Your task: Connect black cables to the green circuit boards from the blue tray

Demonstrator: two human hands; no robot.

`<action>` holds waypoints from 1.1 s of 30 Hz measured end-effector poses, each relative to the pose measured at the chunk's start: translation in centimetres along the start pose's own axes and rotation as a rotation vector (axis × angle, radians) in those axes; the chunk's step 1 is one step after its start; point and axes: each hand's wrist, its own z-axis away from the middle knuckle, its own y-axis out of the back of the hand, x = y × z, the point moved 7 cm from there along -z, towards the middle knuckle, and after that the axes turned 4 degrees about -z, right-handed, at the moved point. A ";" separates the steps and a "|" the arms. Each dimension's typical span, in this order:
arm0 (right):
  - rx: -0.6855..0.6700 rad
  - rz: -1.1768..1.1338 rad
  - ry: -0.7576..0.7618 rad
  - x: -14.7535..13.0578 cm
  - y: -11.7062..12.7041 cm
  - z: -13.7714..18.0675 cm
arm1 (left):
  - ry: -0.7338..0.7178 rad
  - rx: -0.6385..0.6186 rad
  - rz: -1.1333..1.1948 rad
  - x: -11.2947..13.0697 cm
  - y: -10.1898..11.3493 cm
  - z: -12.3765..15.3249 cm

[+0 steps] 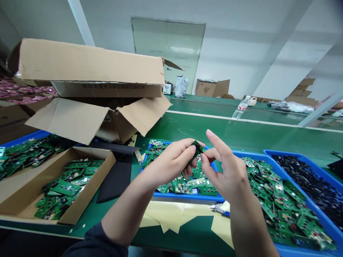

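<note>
My left hand [171,159] and my right hand [223,171] meet above a blue tray [187,196] of green circuit boards. Both pinch one small green circuit board [197,147] with a black part on it, held between the fingertips. The left fingers curl round its left side. The right thumb and middle finger grip its right side, while the right index finger sticks up. The tray's loose boards lie just under the hands.
A cardboard box [16,189] of boards sits at the left, with a large open carton [88,92] behind it. Blue trays of boards [281,203] and black parts [316,182] stand at the right. Cutters [220,210] and yellow paper lie near the front edge. A water bottle [240,108] stands behind.
</note>
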 end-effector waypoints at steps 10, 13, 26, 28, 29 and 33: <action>0.004 0.001 -0.007 0.1 0.1 0.0 | -0.003 0.008 -0.021 -0.3 0.2 0.0; 0.015 0.013 -0.008 0.2 0.3 0.0 | -0.010 0.024 -0.038 -0.2 0.2 -0.1; 0.097 0.086 0.085 1.6 1.7 -0.3 | -0.015 -0.043 -0.188 -0.2 -0.2 -0.2; 0.113 0.086 0.112 1.5 1.6 -0.4 | -0.017 -0.044 -0.214 -0.1 -0.2 -0.1; 0.127 0.081 0.127 1.4 1.7 -0.4 | -0.019 -0.043 -0.223 -0.1 -0.2 -0.1; 0.210 0.095 0.159 1.6 3.1 -0.3 | -0.034 -0.060 -0.238 0.3 -0.2 0.3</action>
